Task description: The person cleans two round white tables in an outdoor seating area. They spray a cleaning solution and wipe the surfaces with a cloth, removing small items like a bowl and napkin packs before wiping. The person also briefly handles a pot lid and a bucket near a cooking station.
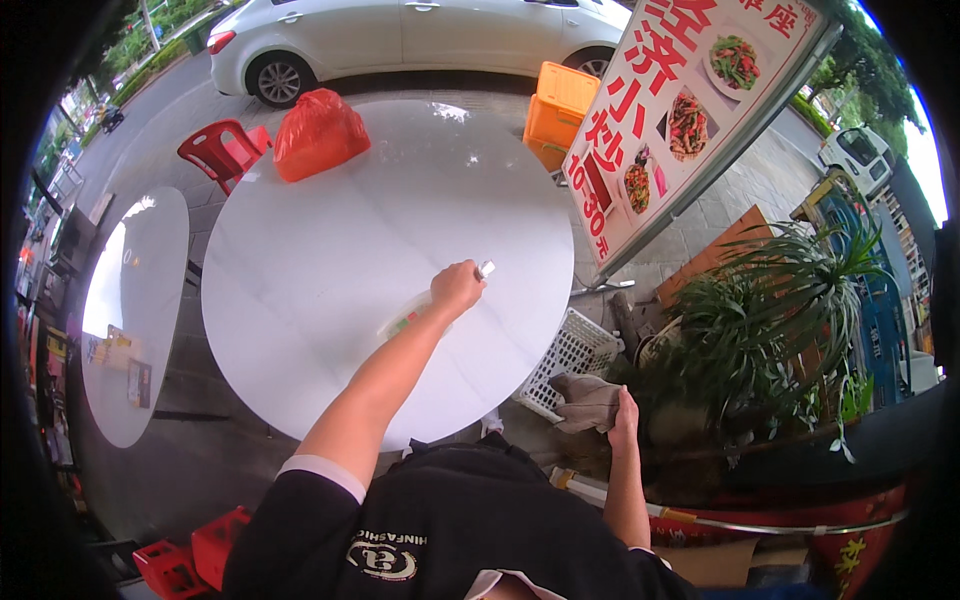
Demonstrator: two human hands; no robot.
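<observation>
1. Fingers [466,273] of my left hand [457,289] are curled closed around a small white piece [485,270], above the round white desk [300,260].
2. Beside that forearm, partly hidden by it, shows a clear thing with red and green patches [405,322]; I cannot tell whether it joins the white piece.
3. My right hand [624,420] grips a grey-brown cloth [588,402] off the desk's right edge, near a white plastic basket [590,345].
4. At the desk's far left rim sits a red bag [320,138].
</observation>
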